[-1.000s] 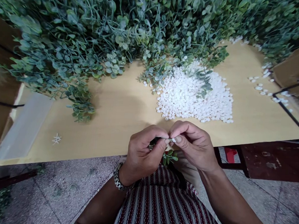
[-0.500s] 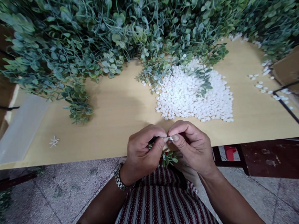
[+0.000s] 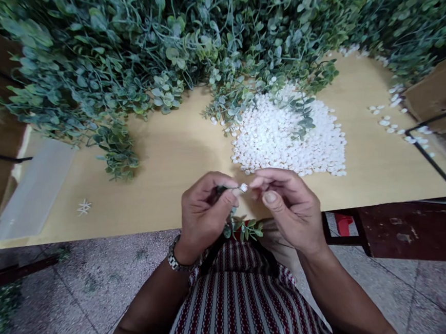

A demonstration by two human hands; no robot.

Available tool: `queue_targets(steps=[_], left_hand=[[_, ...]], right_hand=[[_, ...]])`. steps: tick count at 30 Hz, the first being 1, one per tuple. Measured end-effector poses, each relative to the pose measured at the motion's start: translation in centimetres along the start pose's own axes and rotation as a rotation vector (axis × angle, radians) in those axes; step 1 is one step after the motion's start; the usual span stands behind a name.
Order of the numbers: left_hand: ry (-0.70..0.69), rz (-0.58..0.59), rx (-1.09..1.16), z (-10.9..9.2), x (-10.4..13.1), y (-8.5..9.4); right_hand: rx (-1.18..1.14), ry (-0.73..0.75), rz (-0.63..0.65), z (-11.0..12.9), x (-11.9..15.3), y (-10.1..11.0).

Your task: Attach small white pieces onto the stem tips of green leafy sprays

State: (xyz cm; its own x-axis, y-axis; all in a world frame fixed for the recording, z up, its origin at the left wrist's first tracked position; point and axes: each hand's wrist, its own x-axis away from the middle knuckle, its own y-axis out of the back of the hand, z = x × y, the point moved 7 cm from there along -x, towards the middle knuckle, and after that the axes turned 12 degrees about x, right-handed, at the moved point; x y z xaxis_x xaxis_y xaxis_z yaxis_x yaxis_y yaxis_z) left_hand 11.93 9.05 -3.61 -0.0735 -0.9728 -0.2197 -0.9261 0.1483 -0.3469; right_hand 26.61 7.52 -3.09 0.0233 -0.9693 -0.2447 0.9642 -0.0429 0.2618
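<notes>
My left hand (image 3: 209, 207), with a metal watch at the wrist, pinches the stem of an artificial green sprig (image 3: 249, 229) between thumb and forefinger. A small white bead-like piece (image 3: 243, 187) sits at the stem's tip, just past the fingertips. The sprig's leaves hang below, between my hands. To the right, my right hand (image 3: 291, 208) is apart from the white piece, its thumb and fingers parted with nothing seen between them. Just beyond my hands lies a heap of small white pieces (image 3: 290, 144), with leafy sprigs resting partly over it.
A dense mass of artificial greenery (image 3: 140, 42) fills the back of the wooden table (image 3: 169, 157). A translucent plastic strip (image 3: 36, 188) and a small white star-shaped piece (image 3: 84, 207) lie at left. Scattered white pieces (image 3: 388, 123) lie near a cardboard box (image 3: 444, 97) at right.
My right hand has let go of the white piece at the stem tip and drawn off to the right, its fingers parting. My left hand has shifted slightly left and up with the sprig.
</notes>
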Motion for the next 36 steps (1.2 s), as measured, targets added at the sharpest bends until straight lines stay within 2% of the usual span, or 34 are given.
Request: queue_targets(steps=[2, 4, 6, 9, 11, 12, 16, 18, 20, 23, 27, 30, 33, 36], left_hand=[[0.021, -0.132, 0.081, 0.1, -0.3, 1.0], [0.027, -0.228, 0.119, 0.2, -0.5, 1.4], [0.027, -0.261, 0.157, 0.1, -0.7, 1.3], [0.008, -0.238, 0.143, -0.2, -0.8, 1.1], [-0.053, -0.149, -0.004, -1.2, -0.8, 0.8], [-0.085, -0.057, -0.112, -1.8, -0.7, 0.3], [-0.077, 0.409, -0.51, -2.7, -0.1, -2.2], [-0.051, 0.52, -0.601, -2.8, 0.0, -2.6], [-0.043, 0.557, -0.639, -2.8, 0.0, -2.8], [0.043, 0.536, -0.575, -2.1, 0.1, -2.5], [0.15, 0.386, -0.405, -1.3, 0.1, -1.6], [0.153, 0.329, -0.39, -1.2, 0.2, -1.4], [0.123, 0.32, -0.41, -1.2, 0.3, -1.6], [0.091, 0.313, -0.44, -1.3, 0.4, -1.9]], right_hand=[[0.113, 0.139, -0.011, 1.0, 0.4, 0.8], [0.279, 0.289, 0.067, 1.9, 1.0, 0.6], [0.436, 0.364, 0.127, 2.0, 1.5, 0.1], [0.508, 0.349, 0.079, 1.5, 1.6, 0.1], [0.462, 0.317, 0.06, 1.2, 1.5, 0.1], [0.44, 0.309, 0.065, 1.1, 1.4, 0.0], [0.413, 0.333, 0.097, 1.7, 1.0, -0.2], [0.42, 0.344, 0.095, 2.1, 0.9, -0.2], [0.43, 0.351, 0.081, 2.4, 0.8, -0.2], [0.426, 0.366, 0.076, 2.5, 0.9, -0.5], [0.363, 0.312, 0.058, 1.9, 0.8, -0.5], [0.335, 0.287, 0.06, 1.8, 0.6, -0.5], [0.32, 0.325, 0.063, 2.2, 0.5, -0.6], [0.383, 0.402, -0.019, 2.7, 0.7, -0.3]])
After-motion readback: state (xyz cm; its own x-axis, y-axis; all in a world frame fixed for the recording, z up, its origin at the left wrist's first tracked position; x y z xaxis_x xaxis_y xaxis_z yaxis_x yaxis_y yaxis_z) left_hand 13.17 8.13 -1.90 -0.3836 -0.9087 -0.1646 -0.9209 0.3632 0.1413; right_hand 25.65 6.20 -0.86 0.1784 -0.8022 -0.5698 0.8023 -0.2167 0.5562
